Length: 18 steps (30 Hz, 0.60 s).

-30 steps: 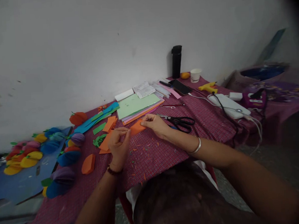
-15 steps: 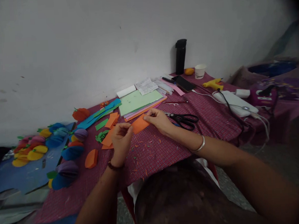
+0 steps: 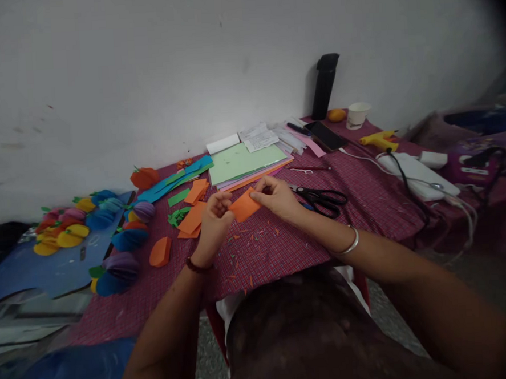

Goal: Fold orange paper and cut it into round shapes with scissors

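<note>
Landmark: the paper stack (image 3: 245, 164), pale green sheet on top, lying on the table (image 3: 278, 256). Orange paper piece (image 3: 243, 207) in front of the stack, raised between the hands. Right hand (image 3: 279, 199) pinches its upper right corner, thumb against fingers. Left hand (image 3: 216, 225) at its left edge, fingers curled; cannot tell whether they grip it. Black-handled scissors (image 3: 324, 201) right of and nearer than the stack. Orange slips (image 3: 190, 222) and green cuttings (image 3: 178, 217) to its near left. Folded orange half-round (image 3: 160, 252) farther out that way. Black bottle (image 3: 325, 88) beyond the stack, to the right.
</note>
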Motion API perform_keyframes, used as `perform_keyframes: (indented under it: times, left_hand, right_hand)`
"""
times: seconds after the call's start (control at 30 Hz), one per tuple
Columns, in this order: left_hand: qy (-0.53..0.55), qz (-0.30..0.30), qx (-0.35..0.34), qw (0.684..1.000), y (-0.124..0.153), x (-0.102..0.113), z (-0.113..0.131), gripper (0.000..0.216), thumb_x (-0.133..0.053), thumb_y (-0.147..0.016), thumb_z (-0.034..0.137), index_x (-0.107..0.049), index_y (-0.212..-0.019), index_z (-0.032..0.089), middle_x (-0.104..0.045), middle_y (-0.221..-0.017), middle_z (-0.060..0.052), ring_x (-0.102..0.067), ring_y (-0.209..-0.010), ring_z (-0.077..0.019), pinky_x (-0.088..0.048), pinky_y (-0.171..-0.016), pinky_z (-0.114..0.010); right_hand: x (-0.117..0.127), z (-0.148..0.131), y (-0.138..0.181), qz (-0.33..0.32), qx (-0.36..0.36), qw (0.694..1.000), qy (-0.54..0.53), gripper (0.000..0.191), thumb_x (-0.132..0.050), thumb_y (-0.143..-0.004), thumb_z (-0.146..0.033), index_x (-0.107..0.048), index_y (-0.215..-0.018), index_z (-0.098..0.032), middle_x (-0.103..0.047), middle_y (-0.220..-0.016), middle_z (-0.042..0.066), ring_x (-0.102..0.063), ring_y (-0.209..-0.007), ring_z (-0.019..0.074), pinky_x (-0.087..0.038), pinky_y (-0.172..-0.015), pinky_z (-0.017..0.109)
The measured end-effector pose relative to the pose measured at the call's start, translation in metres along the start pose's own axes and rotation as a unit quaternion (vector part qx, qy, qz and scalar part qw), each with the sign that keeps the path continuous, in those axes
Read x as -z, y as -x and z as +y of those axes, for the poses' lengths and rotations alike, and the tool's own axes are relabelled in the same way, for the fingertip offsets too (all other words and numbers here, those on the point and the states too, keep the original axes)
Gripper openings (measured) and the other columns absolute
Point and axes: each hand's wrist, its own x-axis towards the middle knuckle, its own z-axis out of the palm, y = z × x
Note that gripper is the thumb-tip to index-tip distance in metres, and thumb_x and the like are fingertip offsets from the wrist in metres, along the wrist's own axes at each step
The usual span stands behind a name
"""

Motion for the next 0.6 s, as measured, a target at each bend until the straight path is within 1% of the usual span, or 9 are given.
perform_keyframes:
  times: [0.1, 0.13, 0.17, 0.2, 0.27, 0.33, 0.43, 0.53, 0.6]
  left_hand:
    - [-0.037, -0.095, 0.027, 0.994, 0.001, -0.001, 0.004, 0.017, -0.059, -0.07, 0.018, -0.058, -0.087, 0.018, -0.057, -0.075, 0.001, -0.052, -0.065, -0.0115, -0.041, -0.061, -0.024]
    - [-0.073, -0.112, 0.02, 0.991, 0.002, -0.001, 0.005, 0.01, -0.059, -0.074, 0.022, -0.057, -0.082, 0.017, -0.056, -0.073, 0.001, -0.05, -0.064, -0.0116, -0.039, -0.061, -0.024]
    - [-0.121, -0.118, 0.004, 0.986, 0.004, -0.002, 0.005, 0.01, -0.058, -0.077, 0.027, -0.056, -0.078, 0.017, -0.053, -0.069, 0.001, -0.047, -0.062, -0.0113, -0.037, -0.059, -0.025]
    - [-0.175, -0.118, -0.019, 0.977, 0.005, -0.002, 0.006, 0.016, -0.057, -0.081, 0.031, -0.054, -0.074, 0.018, -0.05, -0.066, 0.002, -0.044, -0.06, -0.0111, -0.034, -0.057, -0.025]
    - [-0.28, -0.112, -0.066, 0.951, 0.009, -0.003, 0.005, 0.024, -0.053, -0.087, 0.036, -0.051, -0.071, 0.018, -0.046, -0.063, 0.003, -0.041, -0.059, -0.0114, -0.029, -0.057, -0.026]
    - [-0.347, -0.109, -0.094, 0.927, 0.011, -0.003, 0.004, 0.027, -0.046, -0.093, 0.036, -0.05, -0.072, 0.019, -0.046, -0.065, 0.002, -0.042, -0.059, -0.0121, -0.028, -0.058, -0.027]
    - [-0.372, -0.102, -0.108, 0.916, 0.013, -0.003, 0.001, 0.028, -0.04, -0.096, 0.034, -0.05, -0.074, 0.02, -0.047, -0.064, 0.001, -0.042, -0.057, -0.0131, -0.025, -0.057, -0.029]
    - [-0.356, -0.097, -0.12, 0.922, 0.012, -0.002, -0.003, 0.024, -0.044, -0.094, 0.034, -0.052, -0.075, 0.02, -0.046, -0.061, 0.002, -0.039, -0.053, -0.013, -0.023, -0.054, -0.029]
    - [-0.336, -0.099, -0.129, 0.928, 0.011, -0.002, -0.004, 0.022, -0.049, -0.092, 0.034, -0.053, -0.076, 0.021, -0.046, -0.06, 0.003, -0.039, -0.051, -0.0127, -0.022, -0.053, -0.029]
  right_hand:
    - [-0.002, -0.002, 0.003, -0.037, 0.013, 0.997, 0.06, 0.017, -0.063, -0.07, -0.026, -0.049, -0.064, -0.019, -0.05, -0.062, -0.003, -0.045, -0.059, 0.0106, -0.034, -0.057, 0.026]
    - [-0.003, -0.003, 0.004, -0.047, 0.018, 0.996, 0.077, 0.016, -0.062, -0.07, -0.025, -0.049, -0.064, -0.019, -0.051, -0.062, -0.003, -0.045, -0.059, 0.0107, -0.034, -0.057, 0.026]
    - [-0.004, -0.003, 0.005, -0.056, 0.021, 0.994, 0.091, 0.015, -0.061, -0.07, -0.024, -0.048, -0.064, -0.019, -0.051, -0.062, -0.003, -0.045, -0.059, 0.0107, -0.035, -0.057, 0.025]
    - [-0.005, -0.003, 0.005, -0.063, 0.023, 0.993, 0.1, 0.015, -0.061, -0.07, -0.023, -0.048, -0.063, -0.019, -0.051, -0.062, -0.003, -0.045, -0.059, 0.0107, -0.035, -0.057, 0.025]
    - [-0.006, -0.002, 0.005, -0.069, 0.019, 0.991, 0.11, 0.014, -0.059, -0.07, -0.023, -0.048, -0.063, -0.019, -0.051, -0.061, -0.004, -0.045, -0.059, 0.0106, -0.035, -0.058, 0.025]
    - [-0.005, -0.001, 0.004, -0.069, 0.01, 0.991, 0.114, 0.015, -0.06, -0.07, -0.024, -0.048, -0.063, -0.019, -0.05, -0.061, -0.004, -0.045, -0.059, 0.0106, -0.034, -0.057, 0.026]
    - [-0.005, -0.001, 0.003, -0.067, 0.007, 0.991, 0.111, 0.017, -0.061, -0.071, -0.025, -0.048, -0.062, -0.019, -0.049, -0.061, -0.003, -0.044, -0.059, 0.0108, -0.034, -0.057, 0.026]
    - [-0.005, -0.001, 0.003, -0.073, 0.004, 0.992, 0.098, 0.019, -0.061, -0.071, -0.025, -0.047, -0.061, -0.019, -0.048, -0.06, -0.004, -0.043, -0.059, 0.0106, -0.034, -0.057, 0.026]
    - [-0.006, -0.001, 0.004, -0.074, -0.003, 0.995, 0.074, 0.017, -0.063, -0.07, -0.024, -0.048, -0.064, -0.019, -0.049, -0.062, -0.004, -0.043, -0.059, 0.0101, -0.034, -0.057, 0.026]
